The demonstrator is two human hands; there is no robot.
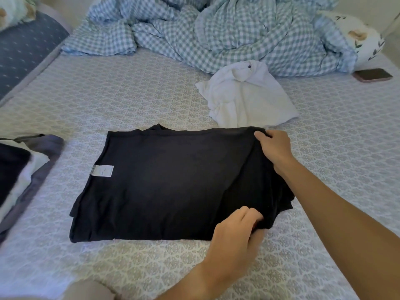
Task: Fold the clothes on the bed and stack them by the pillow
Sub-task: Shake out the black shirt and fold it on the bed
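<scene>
On the bed (108, 100) the half-folded black shirt (168, 182) lies flat, its right edge pinched by both hands, left (238, 232) near corner, right (275, 148) far corner.

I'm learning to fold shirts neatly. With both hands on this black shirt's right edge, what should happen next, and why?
Probably carry that edge leftward over the middle. The left hand and right hand each pinch the black shirt at its right corners, and it still lies wide, with its label showing.
</scene>
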